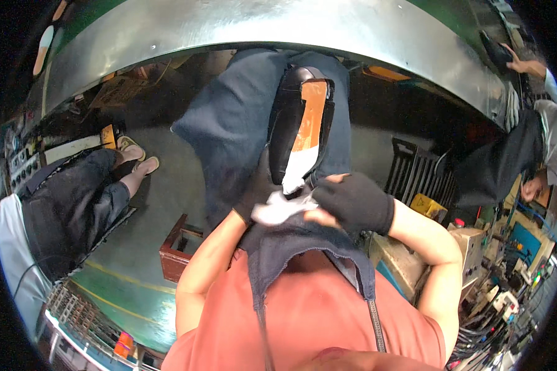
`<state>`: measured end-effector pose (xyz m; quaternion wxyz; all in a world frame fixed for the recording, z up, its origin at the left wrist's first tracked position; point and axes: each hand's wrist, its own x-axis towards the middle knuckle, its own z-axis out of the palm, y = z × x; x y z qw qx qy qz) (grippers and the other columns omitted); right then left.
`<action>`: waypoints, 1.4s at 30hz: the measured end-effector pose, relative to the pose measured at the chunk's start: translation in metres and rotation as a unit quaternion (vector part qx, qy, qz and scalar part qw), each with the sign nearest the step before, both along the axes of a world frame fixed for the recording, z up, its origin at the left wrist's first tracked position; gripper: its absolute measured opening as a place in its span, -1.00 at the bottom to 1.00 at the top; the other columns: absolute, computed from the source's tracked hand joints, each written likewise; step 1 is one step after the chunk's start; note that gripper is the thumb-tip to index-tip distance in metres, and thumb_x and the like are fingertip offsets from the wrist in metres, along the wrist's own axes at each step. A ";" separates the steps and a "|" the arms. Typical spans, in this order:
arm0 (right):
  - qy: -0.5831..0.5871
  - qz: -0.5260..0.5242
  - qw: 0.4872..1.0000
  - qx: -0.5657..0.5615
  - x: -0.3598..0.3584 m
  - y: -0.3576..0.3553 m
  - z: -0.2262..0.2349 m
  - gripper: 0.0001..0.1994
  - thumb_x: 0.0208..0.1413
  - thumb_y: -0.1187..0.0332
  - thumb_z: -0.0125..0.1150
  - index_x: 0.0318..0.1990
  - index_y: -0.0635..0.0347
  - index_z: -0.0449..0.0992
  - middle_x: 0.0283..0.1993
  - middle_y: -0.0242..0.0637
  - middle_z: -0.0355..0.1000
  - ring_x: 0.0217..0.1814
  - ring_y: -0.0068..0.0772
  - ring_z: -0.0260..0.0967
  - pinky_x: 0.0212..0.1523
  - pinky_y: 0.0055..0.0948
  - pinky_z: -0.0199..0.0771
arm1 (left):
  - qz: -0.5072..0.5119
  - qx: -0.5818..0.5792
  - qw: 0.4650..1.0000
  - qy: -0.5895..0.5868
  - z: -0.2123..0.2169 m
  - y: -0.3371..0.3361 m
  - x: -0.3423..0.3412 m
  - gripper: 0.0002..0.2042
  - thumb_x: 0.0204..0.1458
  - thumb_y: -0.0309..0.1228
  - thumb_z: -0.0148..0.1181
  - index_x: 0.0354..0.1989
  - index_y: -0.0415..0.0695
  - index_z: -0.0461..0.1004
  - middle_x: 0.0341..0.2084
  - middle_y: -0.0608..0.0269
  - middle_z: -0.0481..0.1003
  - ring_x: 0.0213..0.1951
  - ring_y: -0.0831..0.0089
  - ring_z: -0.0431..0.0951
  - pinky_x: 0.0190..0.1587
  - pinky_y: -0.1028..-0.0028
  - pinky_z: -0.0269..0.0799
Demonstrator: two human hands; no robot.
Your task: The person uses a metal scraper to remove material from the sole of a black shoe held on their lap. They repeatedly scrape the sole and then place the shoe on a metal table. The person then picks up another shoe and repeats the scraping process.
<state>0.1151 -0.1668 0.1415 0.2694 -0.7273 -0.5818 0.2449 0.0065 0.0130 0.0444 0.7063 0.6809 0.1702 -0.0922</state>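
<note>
A long black moulded part (pixel 291 123) with an orange strip and a white lower section stands upright in front of my chest, over a dark blue apron. My left hand (pixel 254 188), in a black glove, grips the part's lower left side. My right hand (pixel 353 201), also in a black fingerless glove, presses a white cloth (pixel 278 207) against the part's bottom end. Both forearms are bare and bent inward toward my chest.
A curved sheet-metal table edge (pixel 260 25) spans the top. A seated person in dark trousers (pixel 74 204) is at left, another person (pixel 538 123) at right. A red-brown stool (pixel 179 244) stands on the floor; machines and cables (pixel 501 266) crowd the right.
</note>
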 end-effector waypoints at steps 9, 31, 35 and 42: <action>-0.009 0.042 0.998 0.052 -0.022 0.000 -0.031 -0.60 0.11 0.00 0.12 -0.48 0.19 0.46 -0.38 -0.07 0.43 -0.32 -0.13 0.43 -0.39 -0.21 0.43 | -0.025 0.015 1.000 -0.009 -0.029 0.001 -0.012 -0.33 -0.13 -0.19 0.39 0.12 -0.22 0.22 -0.01 0.03 0.39 0.06 0.16 0.40 0.13 0.24 0.29; -0.059 -0.004 0.956 -0.288 0.044 0.014 0.011 -0.63 0.18 0.14 -0.02 -0.45 0.27 0.54 -0.47 -0.06 0.46 -0.38 -0.07 0.48 -0.37 -0.20 0.42 | -0.076 -0.044 0.994 -0.058 0.004 0.000 0.013 -0.25 0.10 -0.17 0.18 0.31 -0.36 -0.03 0.19 -0.07 0.24 0.22 0.20 0.27 0.27 0.35 0.10; -0.098 -0.045 0.968 -0.228 0.039 0.008 -0.006 -0.62 0.15 0.09 0.00 -0.44 0.20 0.59 -0.45 0.04 0.49 -0.45 0.04 0.49 -0.38 -0.08 0.47 | 0.073 -0.413 0.905 0.073 -0.008 0.004 0.038 -0.41 0.27 -0.16 -0.14 0.33 -0.32 -0.03 0.23 0.00 0.21 0.24 0.24 0.23 0.28 0.38 0.08; -0.052 0.070 0.938 -0.336 0.079 0.000 -0.006 -0.65 0.18 0.09 -0.05 -0.31 0.13 0.58 -0.43 -0.08 0.52 -0.44 -0.02 0.50 -0.39 -0.14 0.48 | 0.066 0.189 0.969 -0.142 -0.042 -0.010 0.046 -0.43 0.27 -0.28 -0.17 0.31 -0.40 -0.14 0.18 -0.21 0.21 0.23 0.02 0.22 0.25 0.32 0.11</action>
